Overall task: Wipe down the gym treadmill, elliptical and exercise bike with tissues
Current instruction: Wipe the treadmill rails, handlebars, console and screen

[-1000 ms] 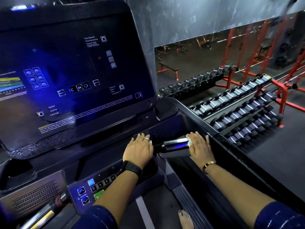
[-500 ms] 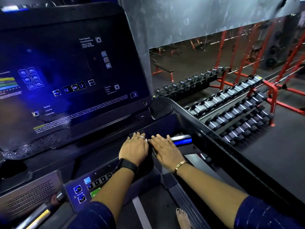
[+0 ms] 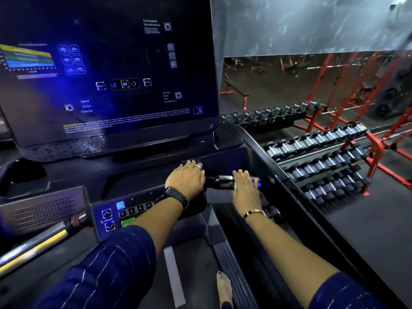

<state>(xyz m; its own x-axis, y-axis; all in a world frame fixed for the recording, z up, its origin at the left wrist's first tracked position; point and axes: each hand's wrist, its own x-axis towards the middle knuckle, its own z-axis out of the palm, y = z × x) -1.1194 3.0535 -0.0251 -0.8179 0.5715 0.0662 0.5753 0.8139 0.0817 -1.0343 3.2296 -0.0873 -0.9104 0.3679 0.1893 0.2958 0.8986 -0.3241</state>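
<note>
Treadmill step: right hand (image 3: pixel 245 190) lies flat over the chrome grip bar (image 3: pixel 223 182) at the console's (image 3: pixel 138 152) right edge, tissue (image 3: pixel 235 186) barely peeking under the palm. Left hand (image 3: pixel 186 180) rests flat beside it, empty. Next, prob. rub along the bar w/ firm pressure.

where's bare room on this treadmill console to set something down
Bare: the dark ledge between the screen and keypad. Crowded: the right hand and left hand cover the chrome grip bar.

The right hand (image 3: pixel 245 190) slid back outward along the chrome handlebar (image 3: pixel 225 181).
</note>
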